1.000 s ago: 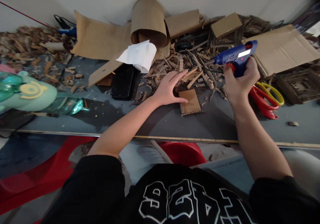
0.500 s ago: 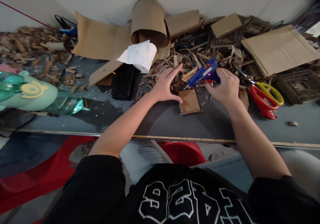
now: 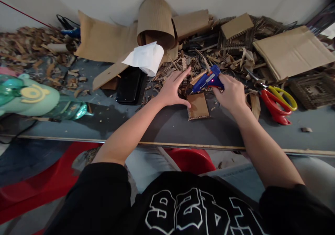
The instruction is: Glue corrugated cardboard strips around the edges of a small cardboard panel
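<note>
My right hand (image 3: 231,92) is wrapped round a blue glue gun (image 3: 208,80) with a small red light lit on its side. The gun's nozzle points left, over the far left corner of a small cardboard square (image 3: 198,107). That square lies flat on the table, with strips of corrugated card along its edges. At its left edge my left hand (image 3: 172,90) has its thumb on or beside the card. The fingers of this hand are stretched out and apart, reaching past the far left corner.
Cardboard scraps (image 3: 167,71) lie heaped behind the hands. Red and yellow scissors (image 3: 277,100) rest at right, near a flat cardboard sheet (image 3: 294,53). A black phone-like object (image 3: 128,86), white tissue (image 3: 146,57), cardboard roll (image 3: 154,20) and green bottle (image 3: 52,100) stand or lie leftward.
My right hand has moved the glue gun a little to the left, bringing its nozzle to the card's far left corner. My left hand and the cardboard square stay put.
</note>
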### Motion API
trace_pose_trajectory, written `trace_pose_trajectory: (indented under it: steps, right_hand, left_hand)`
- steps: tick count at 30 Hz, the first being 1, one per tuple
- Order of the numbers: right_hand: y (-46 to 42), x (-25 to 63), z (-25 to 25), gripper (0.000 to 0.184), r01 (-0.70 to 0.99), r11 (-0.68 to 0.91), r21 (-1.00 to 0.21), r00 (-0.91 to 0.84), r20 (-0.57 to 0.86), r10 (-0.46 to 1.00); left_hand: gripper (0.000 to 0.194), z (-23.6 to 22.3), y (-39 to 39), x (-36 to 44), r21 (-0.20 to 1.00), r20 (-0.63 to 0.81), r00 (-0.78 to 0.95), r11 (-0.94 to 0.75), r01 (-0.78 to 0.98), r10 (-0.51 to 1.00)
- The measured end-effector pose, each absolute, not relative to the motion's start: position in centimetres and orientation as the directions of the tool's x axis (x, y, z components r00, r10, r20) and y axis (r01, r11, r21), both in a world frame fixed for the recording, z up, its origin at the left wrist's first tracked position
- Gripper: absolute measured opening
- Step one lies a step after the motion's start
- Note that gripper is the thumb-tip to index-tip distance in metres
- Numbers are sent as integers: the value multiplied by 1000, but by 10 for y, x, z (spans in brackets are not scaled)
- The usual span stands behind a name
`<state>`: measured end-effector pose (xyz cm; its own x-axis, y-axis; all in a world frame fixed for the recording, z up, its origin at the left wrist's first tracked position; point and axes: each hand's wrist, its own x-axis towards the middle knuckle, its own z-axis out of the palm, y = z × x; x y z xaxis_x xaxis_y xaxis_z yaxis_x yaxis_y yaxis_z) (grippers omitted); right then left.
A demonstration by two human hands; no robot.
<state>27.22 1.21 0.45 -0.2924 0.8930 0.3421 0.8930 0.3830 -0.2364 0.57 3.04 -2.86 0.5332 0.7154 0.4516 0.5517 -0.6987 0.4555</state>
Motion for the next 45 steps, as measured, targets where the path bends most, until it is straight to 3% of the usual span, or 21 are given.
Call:
trace_pose_trajectory:
  steps: [21, 28, 40, 45]
  right_hand:
    - [12, 271, 4, 39, 883, 395, -254, -306, 328, 894]
    - [11, 271, 6, 37, 901, 383, -202, -315, 302, 900]
    - [1, 271, 19, 45, 878, 474, -65, -410, 409, 815]
    - [-3, 273, 24, 43, 882, 458, -109, -373, 432, 822]
  left_hand:
    - [131, -32, 33, 5, 460, 447, 559, -715, 526, 699]
    - [131, -32, 33, 5, 457, 450, 561, -719, 523, 694]
    - [131, -30, 31, 4, 457, 441, 558, -710, 536, 703]
    - [130, -28, 29, 7, 472, 421, 544, -687, 552, 726]
